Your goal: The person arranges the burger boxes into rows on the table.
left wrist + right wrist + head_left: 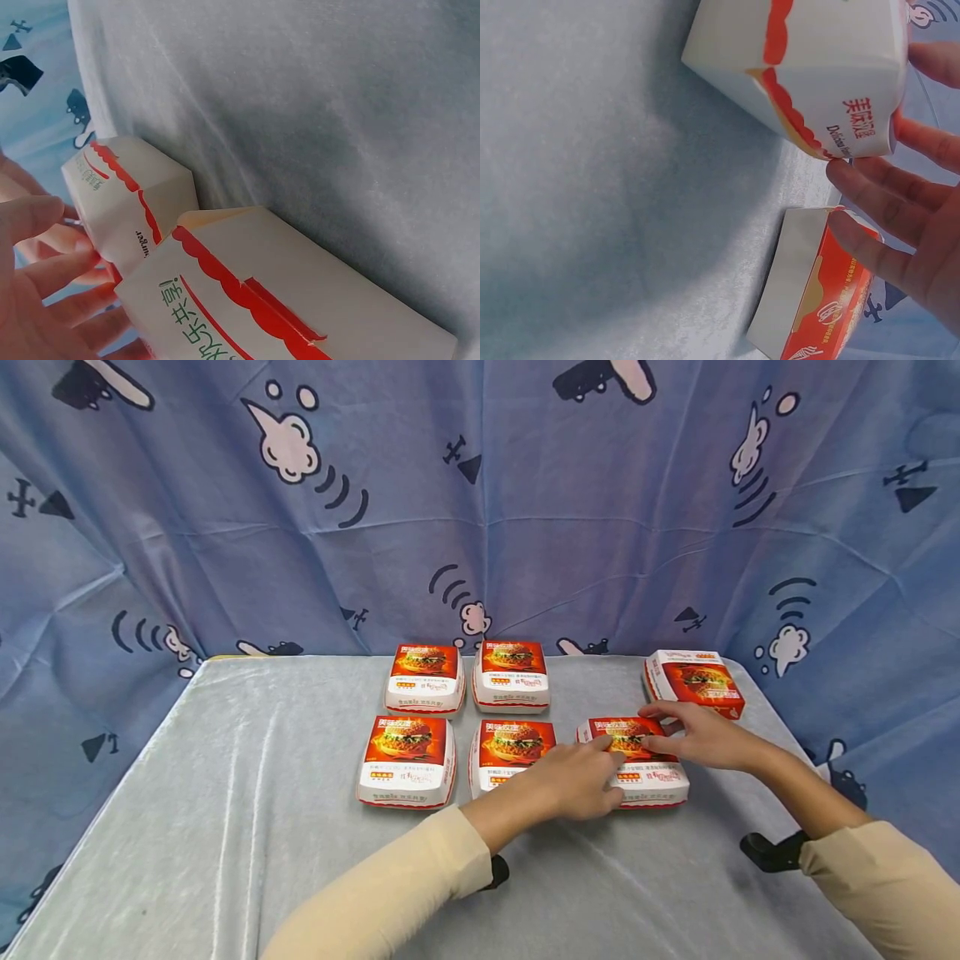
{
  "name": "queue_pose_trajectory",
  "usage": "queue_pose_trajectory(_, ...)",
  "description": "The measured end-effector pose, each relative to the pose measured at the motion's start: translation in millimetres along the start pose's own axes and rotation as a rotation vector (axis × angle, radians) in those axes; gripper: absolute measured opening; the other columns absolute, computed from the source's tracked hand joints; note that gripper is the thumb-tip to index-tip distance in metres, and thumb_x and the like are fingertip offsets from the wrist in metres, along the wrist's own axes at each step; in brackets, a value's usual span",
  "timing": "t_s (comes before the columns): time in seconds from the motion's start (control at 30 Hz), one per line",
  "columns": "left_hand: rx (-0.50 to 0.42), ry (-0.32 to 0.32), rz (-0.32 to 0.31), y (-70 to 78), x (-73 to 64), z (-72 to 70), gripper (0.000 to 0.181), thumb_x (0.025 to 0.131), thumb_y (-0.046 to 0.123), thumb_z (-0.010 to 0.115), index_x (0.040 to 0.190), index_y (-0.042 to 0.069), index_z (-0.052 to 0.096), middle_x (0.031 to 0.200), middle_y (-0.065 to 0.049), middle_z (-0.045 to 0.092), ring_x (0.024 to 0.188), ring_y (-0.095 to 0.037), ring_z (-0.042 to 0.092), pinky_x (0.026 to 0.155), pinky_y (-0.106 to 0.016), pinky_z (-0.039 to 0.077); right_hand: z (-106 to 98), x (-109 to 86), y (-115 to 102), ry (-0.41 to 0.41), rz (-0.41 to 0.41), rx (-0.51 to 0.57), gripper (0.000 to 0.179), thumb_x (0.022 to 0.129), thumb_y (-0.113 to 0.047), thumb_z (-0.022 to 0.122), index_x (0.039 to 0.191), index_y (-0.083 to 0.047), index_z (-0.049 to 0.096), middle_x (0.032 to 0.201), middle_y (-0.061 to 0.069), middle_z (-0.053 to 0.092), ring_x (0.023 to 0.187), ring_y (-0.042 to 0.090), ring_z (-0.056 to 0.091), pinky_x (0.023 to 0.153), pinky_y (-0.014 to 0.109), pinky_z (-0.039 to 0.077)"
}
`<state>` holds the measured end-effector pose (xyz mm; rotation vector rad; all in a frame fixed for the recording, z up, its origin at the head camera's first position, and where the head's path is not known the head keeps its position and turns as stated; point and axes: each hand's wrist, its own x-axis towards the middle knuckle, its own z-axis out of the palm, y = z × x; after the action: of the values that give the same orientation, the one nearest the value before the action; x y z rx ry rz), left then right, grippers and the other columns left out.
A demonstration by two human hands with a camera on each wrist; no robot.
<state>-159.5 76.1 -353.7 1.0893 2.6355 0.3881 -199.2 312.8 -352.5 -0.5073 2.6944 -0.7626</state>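
A burger box (645, 787), white with a red burger picture on its lid, sits at the right end of the front row between both hands. My left hand (583, 779) reaches over the front middle box (510, 747) and touches the lid's left part with extended fingers. From the other side my right hand (697, 737) rests its fingers at the lid's right and back edge. The right wrist view has those fingers (877, 195) stretched along the corner of the box (810, 90). In the left wrist view, the left fingers (75, 281) are spread beside the boxes.
Behind the right hand stands a box (693, 681) turned differently from the others. Two boxes (426, 678) sit side by side at the back, and another (407, 762) at the front left. A pale grey cloth covers the table (187, 827); a blue patterned curtain (525, 527) hangs behind.
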Motion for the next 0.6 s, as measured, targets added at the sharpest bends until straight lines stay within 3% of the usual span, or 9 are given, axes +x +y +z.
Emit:
queue_pose_trajectory(0.23,0.006,0.002,-0.007,-1.6,0.3,-1.0,0.047,0.098,0.036,0.058,0.141,0.017,0.056,0.152,-0.001,0.044,0.132,-0.015,0.049,0.105,-0.036,0.044,-0.3,1.6,3.3,0.005,-0.031,0.015,0.053,0.094,-0.023,0.068,0.133,0.009,0.054,0.126,0.025,0.061,0.109,0.039,0.061,0.087,0.052,0.054)
queue_pose_trajectory(0.6,-0.005,-0.002,-0.010,-3.4,2.0,-0.9,0.048,0.097,0.038,0.059,0.141,0.018,0.056,0.152,-0.002,0.044,0.130,-0.014,0.050,0.105,-0.034,0.044,-3.4,1.8,4.0,-0.010,-0.016,0.061,0.052,0.096,-0.024,0.064,0.135,0.009,0.053,0.127,0.027,0.060,0.111,0.040,0.059,0.087,0.050,0.055)
